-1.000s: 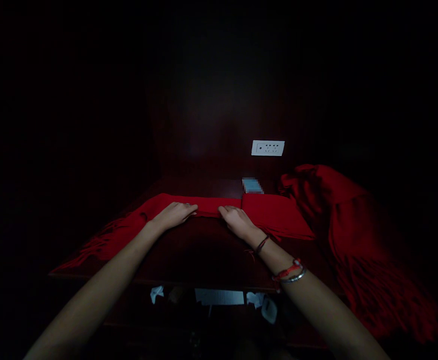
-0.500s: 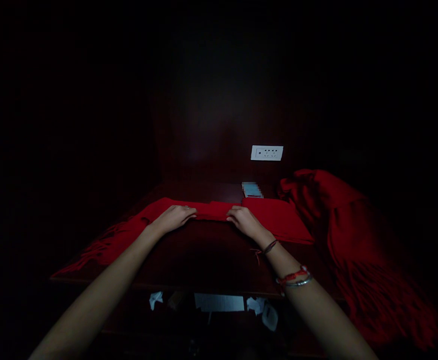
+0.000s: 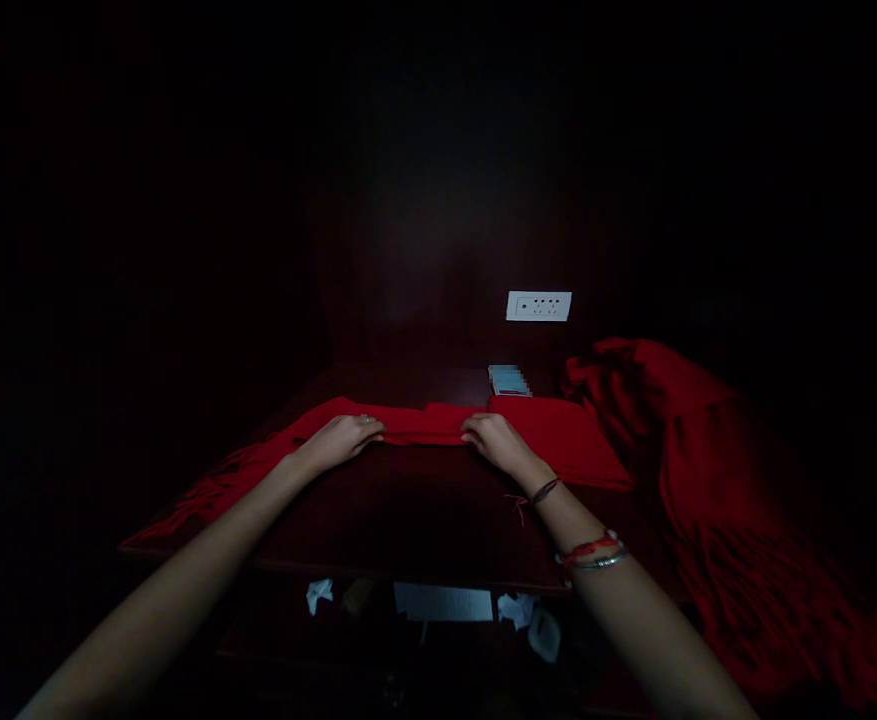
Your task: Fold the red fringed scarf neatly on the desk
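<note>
A long red scarf (image 3: 423,424) lies folded lengthwise across a dark wooden table (image 3: 408,510), its fringe trailing to the left edge. My left hand (image 3: 340,440) lies flat on the scarf left of centre, fingers stretched out. My right hand (image 3: 494,441) presses on the scarf just right of centre, fingers together and extended. A folded red part (image 3: 558,432) of the scarf sits to the right of my right hand. Thread and metal bracelets circle my right wrist.
A larger red fringed cloth (image 3: 693,480) is heaped at the right and hangs over the table's edge. A white wall socket (image 3: 538,306) is behind, with a small bluish box (image 3: 508,379) below it. Crumpled white papers (image 3: 438,602) lie under the table.
My hands have slid apart along the scarf, the right one moving right and the left one slightly left. The scarf between them looks flatter.
</note>
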The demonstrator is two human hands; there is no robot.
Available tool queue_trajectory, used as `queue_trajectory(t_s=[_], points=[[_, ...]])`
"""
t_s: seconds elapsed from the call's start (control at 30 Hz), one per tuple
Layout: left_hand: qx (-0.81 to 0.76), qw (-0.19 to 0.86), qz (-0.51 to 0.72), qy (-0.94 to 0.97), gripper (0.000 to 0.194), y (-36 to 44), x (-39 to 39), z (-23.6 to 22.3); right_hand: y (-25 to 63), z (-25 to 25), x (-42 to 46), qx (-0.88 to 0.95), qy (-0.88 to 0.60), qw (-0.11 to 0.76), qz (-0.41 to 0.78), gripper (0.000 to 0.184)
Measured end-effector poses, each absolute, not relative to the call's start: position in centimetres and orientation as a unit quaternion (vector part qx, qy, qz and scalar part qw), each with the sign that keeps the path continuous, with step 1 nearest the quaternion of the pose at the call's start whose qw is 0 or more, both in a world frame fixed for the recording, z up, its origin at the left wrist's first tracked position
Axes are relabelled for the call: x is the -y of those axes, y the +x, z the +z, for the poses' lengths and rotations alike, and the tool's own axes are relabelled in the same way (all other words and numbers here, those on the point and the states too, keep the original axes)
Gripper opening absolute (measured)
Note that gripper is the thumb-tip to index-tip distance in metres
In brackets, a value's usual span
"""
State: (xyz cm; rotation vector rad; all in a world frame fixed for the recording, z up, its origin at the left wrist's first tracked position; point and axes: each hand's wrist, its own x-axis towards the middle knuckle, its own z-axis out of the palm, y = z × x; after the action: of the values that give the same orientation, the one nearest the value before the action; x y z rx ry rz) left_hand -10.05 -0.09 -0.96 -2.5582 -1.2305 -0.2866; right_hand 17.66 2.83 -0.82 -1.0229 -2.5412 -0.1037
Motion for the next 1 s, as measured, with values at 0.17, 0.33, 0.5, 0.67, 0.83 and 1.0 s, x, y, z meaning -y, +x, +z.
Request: queue_trajectory(t_s=[0.17,0.33,0.5,0.67,0.83,1.0], points=[[0.426,0.073,-0.122,-0.893,0.025,-9.7,-0.3,-0.9,15.4,-1.0,-1.8,0.923,-0.310,0.213,-0.083,0.027],[0.437,0.041,-0.159,-0.884,0.025,-9.8,-0.7,-1.3,11.7,-1.0,-1.2,0.928,-0.300,0.183,-0.121,0.031],[0.459,0.081,-0.124,-0.876,0.022,-10.8,0.0,-0.7,10.4,-0.9,-1.7,0.923,-0.334,0.147,-0.122,0.020],[0.548,0.165,-0.043,-0.819,0.020,-14.4,2.2,0.5,11.0,-0.9,-2.0,0.917,-0.357,0.136,-0.112,0.018],[0.691,0.248,-0.028,-0.679,0.028,-18.0,3.7,1.3,11.3,-0.7,-2.0,0.905,-0.370,0.175,-0.117,0.018],[0.742,0.170,-0.084,-0.642,0.026,-19.8,1.9,1.8,12.0,-0.5,-2.1,0.889,-0.382,0.230,-0.101,0.018]])
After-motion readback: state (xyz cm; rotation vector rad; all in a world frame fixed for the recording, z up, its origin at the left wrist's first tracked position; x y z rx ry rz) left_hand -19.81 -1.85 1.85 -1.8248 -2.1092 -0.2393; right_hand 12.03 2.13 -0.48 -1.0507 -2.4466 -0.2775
